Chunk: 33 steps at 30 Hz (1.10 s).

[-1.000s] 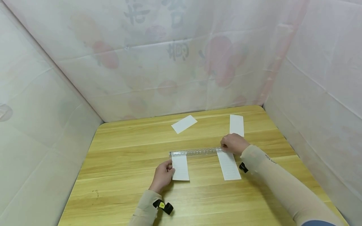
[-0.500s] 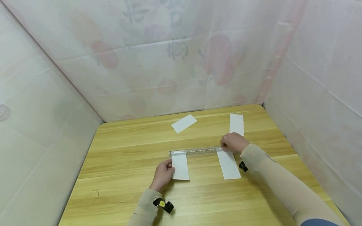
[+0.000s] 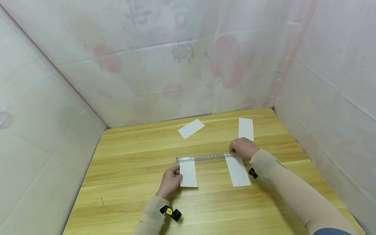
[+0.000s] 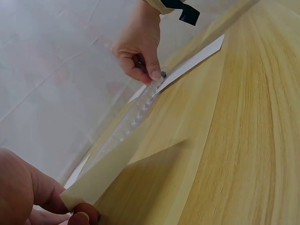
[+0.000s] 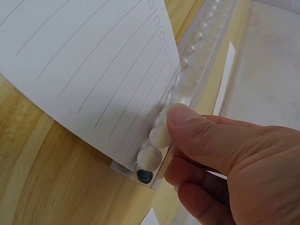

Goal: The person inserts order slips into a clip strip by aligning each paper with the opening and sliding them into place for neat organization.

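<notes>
Checkboxes (image 5: 162,36) show only in the right-wrist view, right hand (image 5: 234,164) pinching a clear strip (image 5: 151,157), left hand (image 3: 171,179) a sheet (image 3: 189,174)

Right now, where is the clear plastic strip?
In the head view, the clear plastic strip runs below and mostly right of centre, across the far ends of the two nearer white papers; the right hand pinches its right end.

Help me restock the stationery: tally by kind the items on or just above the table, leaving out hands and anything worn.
White paper slips: 4
Clear plastic strip: 1
Total: 5
</notes>
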Tool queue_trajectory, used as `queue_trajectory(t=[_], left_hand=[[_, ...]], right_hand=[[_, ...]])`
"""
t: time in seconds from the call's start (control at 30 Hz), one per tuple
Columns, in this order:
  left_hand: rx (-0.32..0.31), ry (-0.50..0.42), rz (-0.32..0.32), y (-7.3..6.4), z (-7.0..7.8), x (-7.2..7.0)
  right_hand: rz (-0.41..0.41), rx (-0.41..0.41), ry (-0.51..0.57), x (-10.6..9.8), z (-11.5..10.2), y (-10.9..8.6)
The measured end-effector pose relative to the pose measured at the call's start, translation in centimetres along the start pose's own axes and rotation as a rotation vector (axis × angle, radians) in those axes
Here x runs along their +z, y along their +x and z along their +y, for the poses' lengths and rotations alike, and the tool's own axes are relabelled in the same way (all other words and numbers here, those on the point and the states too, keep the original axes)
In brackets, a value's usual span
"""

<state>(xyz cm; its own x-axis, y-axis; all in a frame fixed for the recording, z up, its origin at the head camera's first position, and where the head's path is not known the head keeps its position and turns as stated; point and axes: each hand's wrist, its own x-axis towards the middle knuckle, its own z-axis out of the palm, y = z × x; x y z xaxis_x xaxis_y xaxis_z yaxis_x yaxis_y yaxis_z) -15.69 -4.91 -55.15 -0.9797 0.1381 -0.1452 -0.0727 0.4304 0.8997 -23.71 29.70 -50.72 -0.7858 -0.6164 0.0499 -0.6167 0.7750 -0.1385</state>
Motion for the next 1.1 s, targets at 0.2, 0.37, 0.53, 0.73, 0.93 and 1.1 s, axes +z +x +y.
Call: queue_trajectory(t=[0.2, 0.37, 0.53, 0.73, 0.93, 1.1], left_hand=[[0.003, -0.014, -0.01, 0.0, 0.1, 0.3], [-0.014, -0.059, -0.023, 0.1, 0.1, 0.5], [-0.012, -0.058, -0.03, 0.2, 0.0, 0.7], [-0.004, -0.054, -0.023, 0.3, 0.2, 0.9], [-0.015, -0.058, -0.018, 0.3, 0.3, 1.1], [-0.019, -0.059, -0.016, 0.4, 0.3, 1.3]], right_hand=[[-0.019, 0.011, -0.005, 0.2, 0.2, 0.0], [-0.035, 0.029, -0.001, 0.3, 0.4, 0.1], [-0.033, 0.023, 0.004, 0.3, 0.4, 0.1], [-0.012, 0.013, -0.003, 0.3, 0.3, 0.0], [-0.032, 0.028, 0.004, 0.3, 0.4, 0.0], [-0.042, 0.032, 0.009, 0.4, 0.5, 0.1]])
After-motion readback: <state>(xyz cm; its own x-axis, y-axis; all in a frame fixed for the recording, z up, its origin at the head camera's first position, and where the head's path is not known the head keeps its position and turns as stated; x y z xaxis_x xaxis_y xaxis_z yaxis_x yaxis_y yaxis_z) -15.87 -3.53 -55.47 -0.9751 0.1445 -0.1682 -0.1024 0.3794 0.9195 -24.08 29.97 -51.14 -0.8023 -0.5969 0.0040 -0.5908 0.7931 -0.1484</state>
